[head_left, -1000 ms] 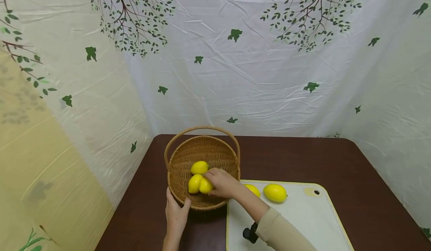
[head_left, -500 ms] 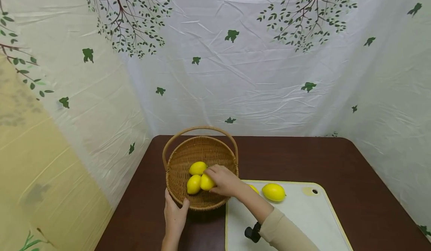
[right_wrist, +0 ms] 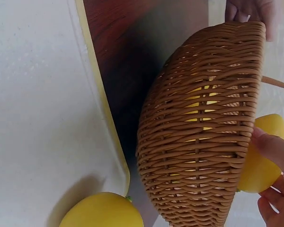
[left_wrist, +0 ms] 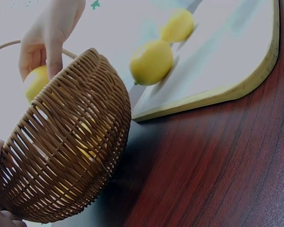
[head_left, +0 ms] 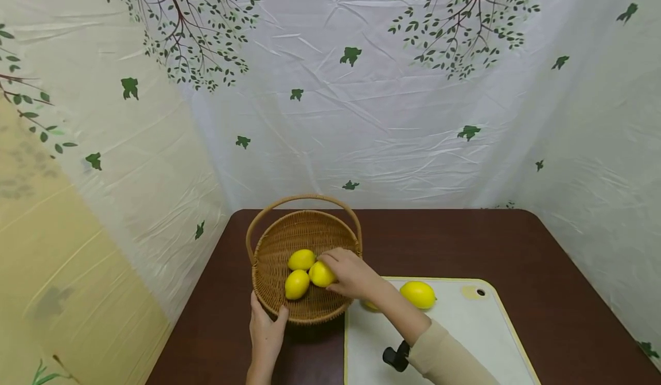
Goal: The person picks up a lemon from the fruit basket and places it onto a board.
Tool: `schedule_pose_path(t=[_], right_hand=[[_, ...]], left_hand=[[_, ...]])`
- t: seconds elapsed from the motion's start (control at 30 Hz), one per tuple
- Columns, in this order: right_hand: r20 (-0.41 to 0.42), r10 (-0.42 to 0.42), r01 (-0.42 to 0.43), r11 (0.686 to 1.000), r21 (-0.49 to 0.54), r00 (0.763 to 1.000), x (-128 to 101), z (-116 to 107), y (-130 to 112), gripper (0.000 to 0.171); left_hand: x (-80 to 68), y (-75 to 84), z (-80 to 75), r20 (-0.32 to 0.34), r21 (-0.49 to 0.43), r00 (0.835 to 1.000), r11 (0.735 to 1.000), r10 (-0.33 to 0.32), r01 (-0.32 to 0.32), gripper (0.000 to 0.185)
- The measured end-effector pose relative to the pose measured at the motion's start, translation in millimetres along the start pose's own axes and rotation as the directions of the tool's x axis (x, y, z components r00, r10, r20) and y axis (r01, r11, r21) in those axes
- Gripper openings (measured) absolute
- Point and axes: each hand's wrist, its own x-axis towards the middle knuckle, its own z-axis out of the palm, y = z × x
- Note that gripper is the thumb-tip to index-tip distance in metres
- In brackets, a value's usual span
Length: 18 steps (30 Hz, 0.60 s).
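Note:
A round wicker basket (head_left: 276, 244) with an arched handle is tilted, its mouth facing me. My left hand (head_left: 266, 337) grips its lower left rim, thumb over the edge. Inside lie two lemons, one upper (head_left: 302, 259) and one lower (head_left: 296, 284). Between the thumb and fingers of my right hand (head_left: 354, 276) is a third lemon (head_left: 321, 274), at the basket's opening. In the left wrist view this lemon (left_wrist: 36, 83) shows above the rim, and the right wrist view has my thumb pressed on it. Yellow also shows through the weave.
A white cutting board (head_left: 439, 339) with a yellow edge lies on the dark brown table (head_left: 439, 241) right of the basket. Two more lemons rest on it, one in plain sight (head_left: 418, 295), the other mostly behind my right forearm. A leaf-printed curtain (head_left: 330, 144) hangs around the table.
My right hand has drawn its lemon slightly up and right, away from the other two in the basket. The left hand keeps its hold on the rim; the head view has shifted a little.

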Motion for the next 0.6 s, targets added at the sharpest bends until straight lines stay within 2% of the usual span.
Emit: schedule_pose_path(t=[0.37,0.6], right_hand=[[-0.072,0.032,-0.030,0.999,0.037,0.997,-10,-16,7,0.062],[-0.076,0.062,-0.059,0.997,0.045,0.995,-18,-27,18,0.060]], left_hand=[[-0.2,2.5,-1.2,0.002,-0.006,1.000,1.000,-0.007,0.007,0.086],[0.1,2.2,-0.4,0.002,-0.011,1.000,1.000,0.000,0.000,0.086]])
